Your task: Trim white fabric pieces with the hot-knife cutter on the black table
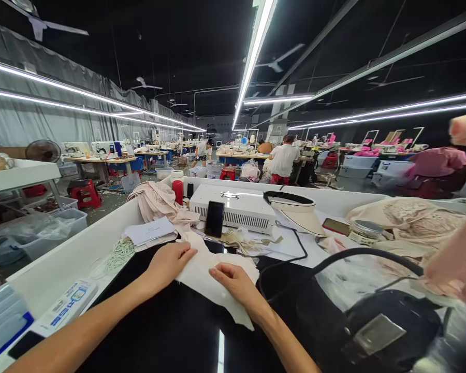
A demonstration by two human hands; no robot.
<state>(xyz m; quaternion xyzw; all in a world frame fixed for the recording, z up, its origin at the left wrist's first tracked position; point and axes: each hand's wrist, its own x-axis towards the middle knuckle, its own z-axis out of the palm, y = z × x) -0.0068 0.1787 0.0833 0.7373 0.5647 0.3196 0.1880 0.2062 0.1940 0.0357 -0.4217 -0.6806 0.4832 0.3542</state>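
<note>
A cream-white piece of fabric [204, 267] with uneven edges lies over the glossy black worktop [171, 331] in front of me. My left hand [171, 265] grips its left side, thumb pointing right and fingertips partly hidden. On the right part of the same fabric, my right hand [236, 284] is closed, with thumb and fingers pinched together at the cloth. One corner of the fabric hangs down beside my right wrist. Just beyond the hands a dark phone [215, 218] leans upright against a white vented box [233, 207].
Folded pink-beige cloth [155, 202], white papers [149, 231] and green cord [120, 256] lie at left. At right are a sun visor [299, 207], a lidded jar [365, 232], a black cable [357, 252] and a black device [392, 326]. A blurred pinkish shape [458, 243] fills the right edge.
</note>
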